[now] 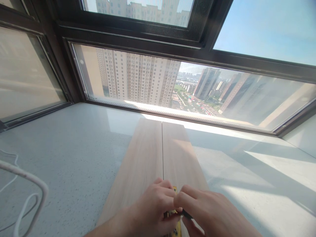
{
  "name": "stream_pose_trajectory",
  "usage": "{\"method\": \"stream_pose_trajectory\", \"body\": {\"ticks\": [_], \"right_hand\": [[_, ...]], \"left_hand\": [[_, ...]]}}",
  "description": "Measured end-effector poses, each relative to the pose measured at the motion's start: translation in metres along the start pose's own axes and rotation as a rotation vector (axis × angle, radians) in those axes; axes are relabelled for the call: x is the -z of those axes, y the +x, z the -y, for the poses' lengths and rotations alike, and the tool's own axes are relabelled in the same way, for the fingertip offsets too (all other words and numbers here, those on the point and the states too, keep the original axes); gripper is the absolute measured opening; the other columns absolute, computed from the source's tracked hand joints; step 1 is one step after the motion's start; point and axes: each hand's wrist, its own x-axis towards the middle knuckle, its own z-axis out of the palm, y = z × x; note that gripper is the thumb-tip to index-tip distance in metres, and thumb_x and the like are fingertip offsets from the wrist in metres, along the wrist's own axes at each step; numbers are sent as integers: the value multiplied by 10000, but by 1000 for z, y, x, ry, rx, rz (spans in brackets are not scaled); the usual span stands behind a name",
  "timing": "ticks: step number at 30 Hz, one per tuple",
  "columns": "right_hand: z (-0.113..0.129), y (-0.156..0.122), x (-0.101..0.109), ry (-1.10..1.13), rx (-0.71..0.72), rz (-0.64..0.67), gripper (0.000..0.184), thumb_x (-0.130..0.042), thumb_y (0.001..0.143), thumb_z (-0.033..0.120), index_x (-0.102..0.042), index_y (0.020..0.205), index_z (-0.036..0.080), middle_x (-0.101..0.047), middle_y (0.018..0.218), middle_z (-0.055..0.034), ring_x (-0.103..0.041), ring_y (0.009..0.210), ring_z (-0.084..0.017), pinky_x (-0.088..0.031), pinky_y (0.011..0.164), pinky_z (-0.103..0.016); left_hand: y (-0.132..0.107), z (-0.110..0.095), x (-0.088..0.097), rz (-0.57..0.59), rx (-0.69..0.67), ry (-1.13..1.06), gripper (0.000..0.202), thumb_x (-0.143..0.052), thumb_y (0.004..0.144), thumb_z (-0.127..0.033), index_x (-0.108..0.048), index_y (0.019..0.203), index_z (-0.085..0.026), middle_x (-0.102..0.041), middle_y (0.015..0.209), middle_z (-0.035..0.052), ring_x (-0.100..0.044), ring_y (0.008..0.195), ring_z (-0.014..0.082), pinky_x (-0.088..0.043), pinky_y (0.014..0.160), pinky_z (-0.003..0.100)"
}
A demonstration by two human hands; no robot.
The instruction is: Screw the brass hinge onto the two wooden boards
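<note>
Two pale wooden boards (143,154) lie side by side with a thin dark seam between them. Over their near end is a brass-coloured hinge (175,231), mostly covered by my hands, with dark spots like screw heads on it. My left hand (154,205) presses on the hinge with its fingers closed around the near part. My right hand (204,207) is closed on a short dark tool (187,214), whose tip is hidden at the hinge. The fingertips of both hands almost meet there.
The boards rest on a speckled white sill (74,158). A white cable (32,179) loops at the left. Dark-framed windows (138,113) border the sill's far side, with tall buildings outside. Sunlight falls in bright patches at the right.
</note>
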Motion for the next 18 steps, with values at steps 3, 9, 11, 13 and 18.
{"method": "stream_pose_trajectory", "body": {"ticks": [3,9,11,13,18], "right_hand": [[-3,3,-3,-49,-42,-20,156,-527,772,75,-540,808,226,-626,782,16,-591,620,-153,-311,513,-255],[0,4,-5,-75,-84,-25,71,-567,798,154,-567,792,224,-625,773,12,-597,621,-162,-305,516,-263],[2,3,-4,-37,-82,-15,140,-590,761,147,-577,873,230,-635,835,4,-610,659,-167,-339,532,-258],[2,2,-4,12,-55,2,245,-569,736,103,-569,945,230,-643,901,-7,-621,698,-167,-373,554,-252],[0,3,-6,73,-23,13,249,-535,753,72,-587,912,257,-666,881,24,-637,716,-162,-360,567,-254]], "left_hand": [[0,1,-1,-19,-1,4,49,-573,780,-220,-538,759,-193,-643,761,-24,-525,753,128,-340,786,297],[-2,4,-3,-13,0,18,53,-594,773,-209,-546,754,-199,-652,760,-37,-536,751,123,-327,778,299],[-2,3,-2,9,7,40,75,-611,747,-176,-538,744,-196,-659,780,-43,-542,768,123,-328,784,295],[-1,1,-1,18,12,47,108,-621,728,-151,-522,733,-194,-660,789,-49,-546,786,124,-333,797,289],[0,-1,0,-11,-1,4,76,-616,783,-228,-543,780,-204,-659,810,-41,-548,813,127,-349,838,285]]}}
